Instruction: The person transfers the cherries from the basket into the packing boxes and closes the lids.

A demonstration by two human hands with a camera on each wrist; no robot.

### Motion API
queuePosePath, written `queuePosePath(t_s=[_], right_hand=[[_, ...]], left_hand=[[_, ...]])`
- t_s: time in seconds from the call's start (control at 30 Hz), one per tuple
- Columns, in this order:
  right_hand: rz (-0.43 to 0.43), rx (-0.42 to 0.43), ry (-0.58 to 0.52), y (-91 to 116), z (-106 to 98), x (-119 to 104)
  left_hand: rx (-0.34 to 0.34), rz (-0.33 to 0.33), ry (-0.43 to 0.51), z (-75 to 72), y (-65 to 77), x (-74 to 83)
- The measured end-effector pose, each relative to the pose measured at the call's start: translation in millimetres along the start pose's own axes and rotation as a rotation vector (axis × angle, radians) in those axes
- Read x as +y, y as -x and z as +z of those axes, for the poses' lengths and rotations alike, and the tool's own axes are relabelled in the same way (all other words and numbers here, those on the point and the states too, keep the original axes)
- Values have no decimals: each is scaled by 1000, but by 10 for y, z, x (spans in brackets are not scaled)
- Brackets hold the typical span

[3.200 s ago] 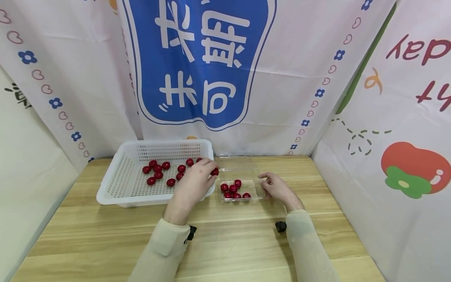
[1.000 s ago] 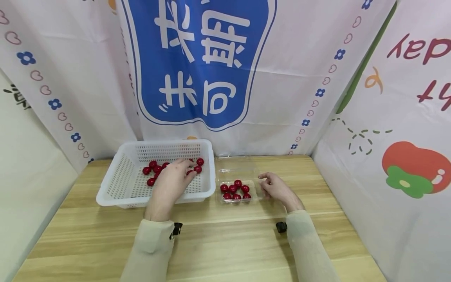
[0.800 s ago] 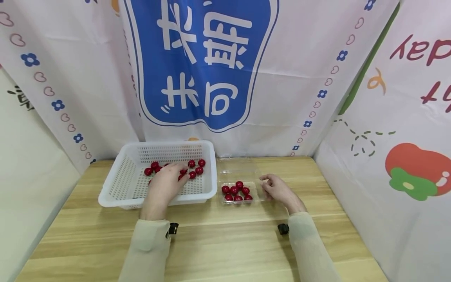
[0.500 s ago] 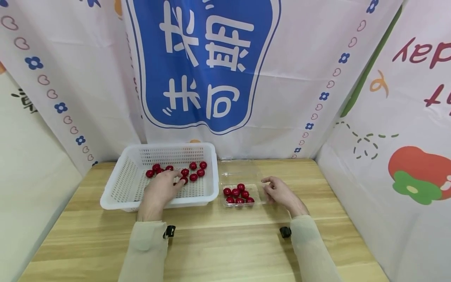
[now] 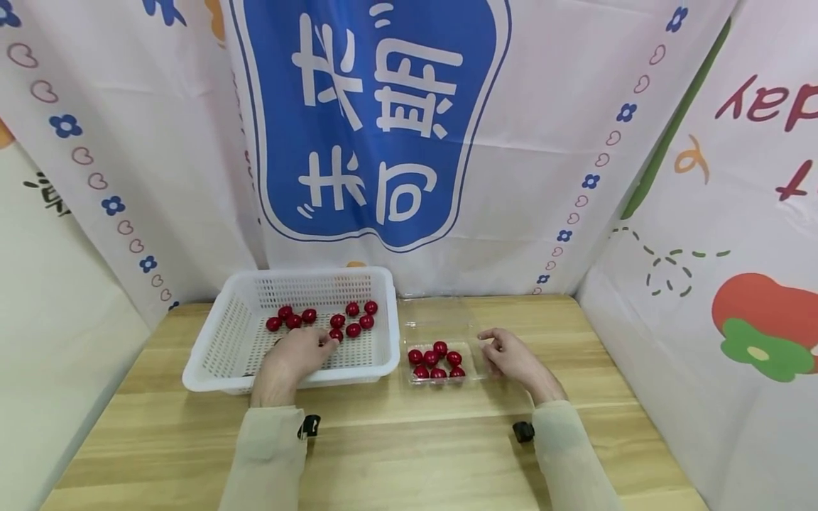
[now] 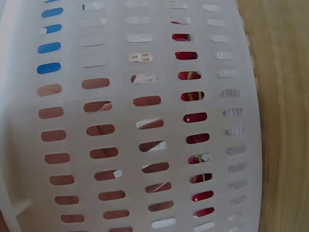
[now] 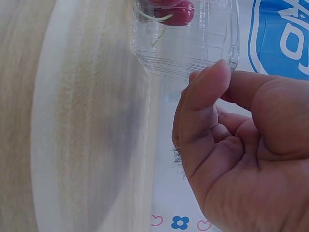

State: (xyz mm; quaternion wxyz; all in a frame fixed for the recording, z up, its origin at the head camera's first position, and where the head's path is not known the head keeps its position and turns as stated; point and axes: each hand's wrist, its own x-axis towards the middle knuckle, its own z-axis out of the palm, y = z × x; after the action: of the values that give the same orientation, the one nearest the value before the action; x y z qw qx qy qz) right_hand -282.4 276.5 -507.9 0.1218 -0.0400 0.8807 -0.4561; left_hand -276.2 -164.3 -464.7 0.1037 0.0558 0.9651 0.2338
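A white perforated plastic basket [image 5: 388, 333] with several dark red cherries stands at the left of the table. My left hand [image 5: 294, 355] reaches into it over the front rim, bent fingertips close against one cherry [image 5: 336, 336]; whether they grip it is hidden. In the left wrist view the basket wall [image 6: 154, 108] covers most of the hand, and skin and cherries show through its slots. To the right lies a clear clamshell container [image 7: 207, 43], lid folded back, with several cherries [image 5: 431, 358] inside. My right hand [image 7: 241, 140] pinches its right edge between thumb and finger.
The wooden table [image 5: 383, 454] extends in front of both containers. A printed white curtain [image 5: 498, 227] hangs right behind them, and another printed sheet [image 5: 645, 312] walls the right side. The clear lid [image 5: 437, 312] lies at the back against the curtain.
My left hand carried a cherry toward the clear container, which now holds one more. It has since moved back left and down into the basket. The right hand stays at the container's edge.
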Motion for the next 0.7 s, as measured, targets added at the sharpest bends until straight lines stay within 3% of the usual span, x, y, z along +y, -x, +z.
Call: queuePosePath(t_s=[0.23, 0.53, 0.7], right_hand=[[1, -10, -18, 58, 14, 22], [7, 2, -11, 48, 13, 4], [4, 11, -2, 26, -3, 19]], left_hand=[[-71, -44, 45, 24, 16, 1], [-109, -12, 79, 16, -33, -71], [-96, 1, 66, 12, -65, -64]])
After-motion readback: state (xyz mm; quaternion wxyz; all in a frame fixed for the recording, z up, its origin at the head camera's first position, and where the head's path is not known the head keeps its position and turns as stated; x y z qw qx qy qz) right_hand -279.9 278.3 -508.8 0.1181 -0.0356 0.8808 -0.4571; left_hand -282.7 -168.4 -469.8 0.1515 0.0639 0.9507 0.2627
